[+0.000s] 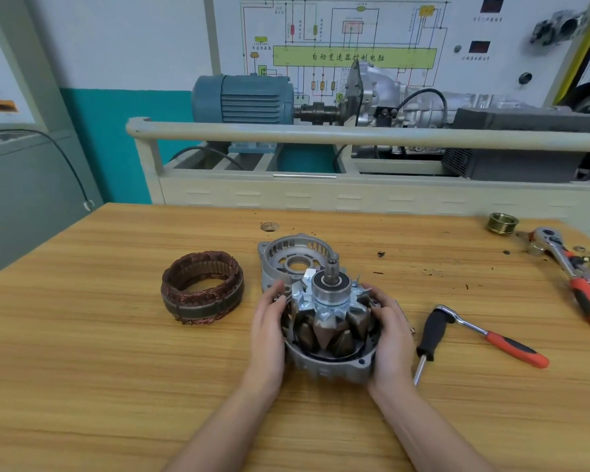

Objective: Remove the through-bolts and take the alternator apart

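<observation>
Wooden bench [82, 335]: rotor [331, 315] in rear housing [331, 367], judged heavy, rigid; left hand [268, 330], right hand [390, 335] curled gripping housing sides.

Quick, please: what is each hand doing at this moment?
Left hand: grips the rotor housing.
Right hand: grips the same housing, opposite side.

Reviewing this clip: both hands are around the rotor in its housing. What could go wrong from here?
1. The rotor still sits in the rear housing; lifted by the left hand and right hand, the housing might come up too, then drop.
2. The screwdriver lies right beside the right hand and may get knocked.
3. Fingers near the fan blades could be nicked.
</observation>
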The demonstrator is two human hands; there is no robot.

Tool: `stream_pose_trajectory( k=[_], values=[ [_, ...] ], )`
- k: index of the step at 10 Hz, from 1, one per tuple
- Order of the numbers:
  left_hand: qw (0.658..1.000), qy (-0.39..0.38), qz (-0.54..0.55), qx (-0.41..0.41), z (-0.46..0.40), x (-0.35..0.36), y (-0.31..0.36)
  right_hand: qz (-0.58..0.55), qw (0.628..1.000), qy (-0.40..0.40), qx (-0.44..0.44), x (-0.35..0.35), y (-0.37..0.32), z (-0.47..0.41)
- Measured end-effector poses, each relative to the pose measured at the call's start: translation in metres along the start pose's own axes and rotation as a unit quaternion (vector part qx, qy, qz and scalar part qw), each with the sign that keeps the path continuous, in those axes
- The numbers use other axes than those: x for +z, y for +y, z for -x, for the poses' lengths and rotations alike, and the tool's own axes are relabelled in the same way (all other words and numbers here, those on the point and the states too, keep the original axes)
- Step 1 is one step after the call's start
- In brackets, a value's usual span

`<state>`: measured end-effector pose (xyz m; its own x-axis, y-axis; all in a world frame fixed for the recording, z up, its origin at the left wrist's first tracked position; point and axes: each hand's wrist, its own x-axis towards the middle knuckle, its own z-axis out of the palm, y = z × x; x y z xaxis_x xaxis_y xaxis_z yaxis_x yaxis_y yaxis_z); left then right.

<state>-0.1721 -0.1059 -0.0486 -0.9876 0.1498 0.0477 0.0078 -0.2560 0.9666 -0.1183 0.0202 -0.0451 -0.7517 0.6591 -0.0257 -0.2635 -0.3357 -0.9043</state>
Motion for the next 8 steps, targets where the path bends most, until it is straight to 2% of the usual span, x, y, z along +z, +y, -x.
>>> stream_pose_trajectory(
  k=[1,3,5,6,7,8],
  values=[
    [0.999,0.019,0.011,-0.029,-0.003,0.001,-0.001,0.001,0.999,0.027,0.043,0.0,0.006,-0.005],
    [0.999,0.015,-0.006,-0.043,-0.005,0.002,-0.001,0.027,0.998,0.039,0.047,0.002,0.006,-0.007],
    [0.997,0.01,-0.022,-0.076,-0.008,0.0,0.001,0.049,0.997,0.028,0.053,0.005,0.003,-0.009],
    [0.994,0.009,-0.052,-0.095,-0.004,0.0,0.008,0.104,0.993,-0.006,0.061,0.003,-0.005,-0.005],
    [0.994,0.021,-0.094,-0.053,0.013,-0.011,0.02,0.193,0.98,-0.035,0.039,-0.005,-0.027,0.007],
    [0.996,0.053,-0.055,0.045,0.06,-0.037,0.031,0.19,0.975,-0.057,-0.098,-0.024,-0.065,0.026]
  ],
)
